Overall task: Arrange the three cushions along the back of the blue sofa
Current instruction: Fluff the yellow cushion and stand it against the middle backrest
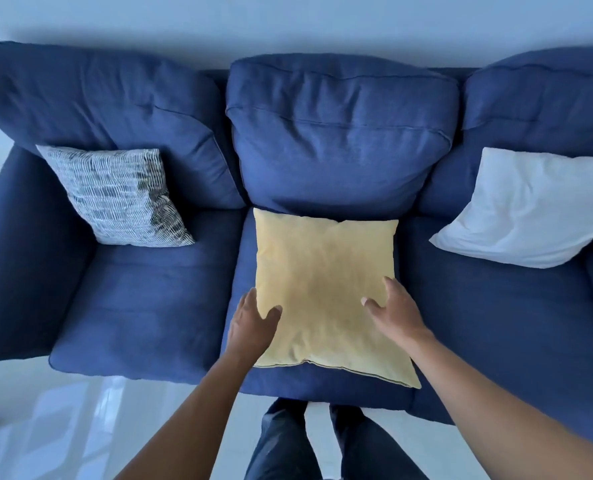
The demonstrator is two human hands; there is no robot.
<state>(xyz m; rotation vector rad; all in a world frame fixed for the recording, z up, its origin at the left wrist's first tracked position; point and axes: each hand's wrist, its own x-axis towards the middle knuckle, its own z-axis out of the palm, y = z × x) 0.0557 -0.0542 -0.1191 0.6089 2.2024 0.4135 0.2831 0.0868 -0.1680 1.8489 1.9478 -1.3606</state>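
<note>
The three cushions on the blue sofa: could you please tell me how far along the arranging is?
Two look done: the patterned cushion leans on the left backrest, and the white cushion on the right one. In hand: the yellow cushion lies flat on the middle seat, with the left hand and right hand open at its side edges, no grip closed. Left: stand it against the middle backrest.

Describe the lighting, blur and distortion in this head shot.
Head view: cool, even bluish light with soft shadows and no glare; wide-angle bending curves the sofa back and splays both arms; the yellow cushion and both hands are fairly sharp; the floor at lower left is smeared.
</note>
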